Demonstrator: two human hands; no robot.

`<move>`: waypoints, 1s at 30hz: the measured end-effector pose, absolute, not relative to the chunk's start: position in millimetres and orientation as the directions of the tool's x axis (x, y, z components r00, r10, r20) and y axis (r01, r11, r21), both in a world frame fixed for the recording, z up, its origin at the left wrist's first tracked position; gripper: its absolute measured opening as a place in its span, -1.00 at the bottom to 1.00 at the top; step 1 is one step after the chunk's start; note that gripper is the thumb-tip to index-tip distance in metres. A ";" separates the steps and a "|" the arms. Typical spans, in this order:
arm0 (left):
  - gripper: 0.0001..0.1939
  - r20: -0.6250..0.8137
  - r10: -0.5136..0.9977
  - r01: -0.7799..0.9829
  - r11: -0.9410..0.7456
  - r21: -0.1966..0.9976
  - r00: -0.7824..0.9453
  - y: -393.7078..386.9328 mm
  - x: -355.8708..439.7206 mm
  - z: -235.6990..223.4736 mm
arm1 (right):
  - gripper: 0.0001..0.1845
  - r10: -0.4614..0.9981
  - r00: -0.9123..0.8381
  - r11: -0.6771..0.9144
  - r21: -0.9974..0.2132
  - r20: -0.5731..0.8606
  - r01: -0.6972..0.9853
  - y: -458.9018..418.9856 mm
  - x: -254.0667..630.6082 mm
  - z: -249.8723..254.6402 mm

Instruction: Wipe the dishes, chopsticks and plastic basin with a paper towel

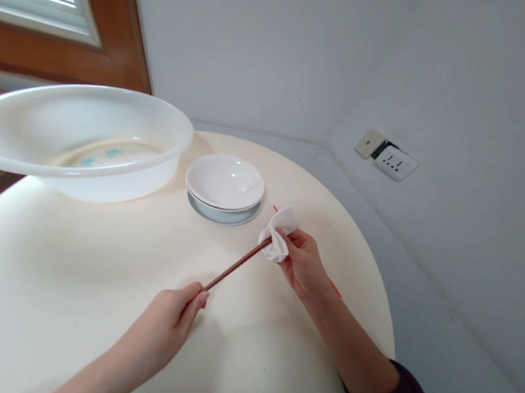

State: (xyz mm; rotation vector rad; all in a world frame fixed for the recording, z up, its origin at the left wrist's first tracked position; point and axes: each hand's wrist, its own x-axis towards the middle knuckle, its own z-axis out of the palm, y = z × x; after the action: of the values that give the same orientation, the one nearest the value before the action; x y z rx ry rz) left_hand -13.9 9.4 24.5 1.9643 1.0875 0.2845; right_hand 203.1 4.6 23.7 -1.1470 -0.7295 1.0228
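Note:
My left hand (pixel 178 309) is closed in a pinch on the near end of a brown chopstick (pixel 237 265), held just above the round cream table (pixel 78 276). The chopstick's far end goes into a crumpled white tissue (pixel 278 234), which my right hand (pixel 302 264) grips from below. A thin red stick (pixel 334 289) lies on the table under my right hand, showing behind the tissue and beside the wrist.
A large white plastic basin (pixel 75 141) with a little water stands at the back left. Two stacked white bowls (pixel 225 186) sit beside it, just beyond the tissue. The table edge curves away at the right, with a wall socket (pixel 388 157) beyond.

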 end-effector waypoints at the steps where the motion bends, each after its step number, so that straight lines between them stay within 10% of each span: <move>1: -0.67 -0.169 0.793 0.589 -0.272 0.761 0.585 9.8 -14.4 23.7 | -0.69 0.916 0.400 0.087 -0.960 -0.028 -0.265 5.2 204.6 23.8; 18: -0.65 0.010 0.844 0.647 -0.418 0.638 0.536 18.1 -23.5 8.5 | -0.87 0.805 0.491 0.182 -0.927 0.333 0.329 2.6 219.3 21.3; 30: -0.58 0.070 0.843 0.713 -0.493 0.498 0.534 37.9 -31.4 6.8 | -0.74 0.702 0.710 0.016 -0.998 0.059 0.066 -11.3 309.4 29.0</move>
State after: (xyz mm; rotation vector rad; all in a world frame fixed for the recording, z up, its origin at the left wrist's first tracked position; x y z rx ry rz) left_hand -31.4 37.9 6.8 2.3638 1.2719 0.4287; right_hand 309.4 -11.3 29.0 -1.4929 -0.6639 0.5556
